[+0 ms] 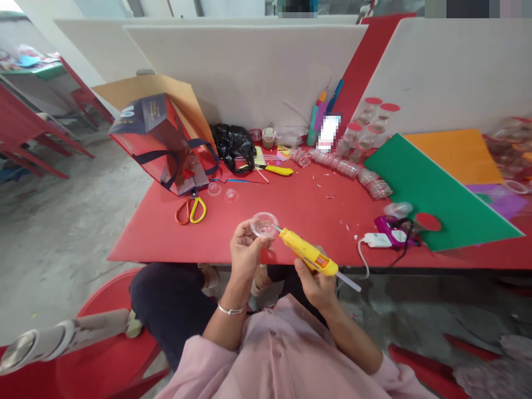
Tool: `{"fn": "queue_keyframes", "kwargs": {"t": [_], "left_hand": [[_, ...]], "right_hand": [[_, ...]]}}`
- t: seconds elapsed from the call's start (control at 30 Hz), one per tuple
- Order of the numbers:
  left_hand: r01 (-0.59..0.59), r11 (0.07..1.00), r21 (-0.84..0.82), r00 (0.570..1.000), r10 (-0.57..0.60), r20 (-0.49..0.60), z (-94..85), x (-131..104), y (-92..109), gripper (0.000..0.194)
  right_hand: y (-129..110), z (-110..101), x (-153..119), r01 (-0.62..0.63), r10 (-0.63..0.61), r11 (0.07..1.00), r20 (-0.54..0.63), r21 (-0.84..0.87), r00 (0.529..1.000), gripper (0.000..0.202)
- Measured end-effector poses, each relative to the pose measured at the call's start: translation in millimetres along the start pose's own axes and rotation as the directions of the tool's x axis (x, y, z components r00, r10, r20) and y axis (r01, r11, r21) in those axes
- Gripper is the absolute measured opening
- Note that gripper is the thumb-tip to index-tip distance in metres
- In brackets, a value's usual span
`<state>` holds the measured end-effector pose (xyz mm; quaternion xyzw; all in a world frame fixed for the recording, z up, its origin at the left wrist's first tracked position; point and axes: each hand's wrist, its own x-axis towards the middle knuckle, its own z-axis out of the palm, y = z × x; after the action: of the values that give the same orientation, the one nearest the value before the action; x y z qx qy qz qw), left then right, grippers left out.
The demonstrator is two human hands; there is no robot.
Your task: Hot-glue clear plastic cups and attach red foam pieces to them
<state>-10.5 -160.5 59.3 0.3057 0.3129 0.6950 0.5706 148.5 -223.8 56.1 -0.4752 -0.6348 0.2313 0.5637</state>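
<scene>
My left hand pinches a clear plastic dome lid by its rim, just above the front edge of the red table. In my right hand is a yellow hot glue gun with a glue stick jutting from its back end. The gun's metal nozzle points left and reaches the lid's right side; whether it touches cannot be told. Two more clear lids lie on the table beyond my left hand. Scissors with one red and one yellow handle rest at the left.
A paper bag and a black plastic bag stand behind. Near them lies a yellow cutter. Stacked clear lids, red-topped jars, a green board and a purple power strip occupy the right.
</scene>
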Motion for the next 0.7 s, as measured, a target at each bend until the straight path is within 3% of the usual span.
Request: {"fn": "queue_keyframes", "kwargs": {"t": [0.1, 0.23, 0.4, 0.6, 0.7], "left_hand": [[0.007, 1.0, -0.007, 1.0, -0.007, 0.002, 0.8, 0.0, 0.0, 0.047], [0.002, 1.0, 0.014, 1.0, -0.002, -0.016, 2.3, 0.3, -0.7, 0.045], [0.016, 1.0, 0.004, 1.0, -0.016, -0.004, 2.6, 0.5, 0.3, 0.048], [0.003, 1.0, 0.022, 1.0, -0.002, -0.023, 3.9, 1.2, 0.1, 0.046], [0.015, 0.999, 0.03, 1.0, -0.015, -0.015, 3.6, 1.4, -0.7, 0.048]], "right_hand": [[-0.8, -0.9, 0.3, -0.018, 0.018, 1.0, -0.012, 0.007, 1.0, 0.005], [1.3, -1.6, -3.5, 0.046, -0.045, 0.999, 0.051, -0.015, 0.998, 0.008], [1.7, -4.0, 0.3, -0.028, 0.028, 1.0, -0.021, -0.004, 0.999, 0.003], [-0.9, -3.9, -1.3, 0.023, -0.022, 0.999, 0.054, -0.026, 0.998, 0.006], [0.2, -3.8, 0.4, -0.003, 0.004, 1.0, 0.018, -0.023, 1.0, 0.005]]}}
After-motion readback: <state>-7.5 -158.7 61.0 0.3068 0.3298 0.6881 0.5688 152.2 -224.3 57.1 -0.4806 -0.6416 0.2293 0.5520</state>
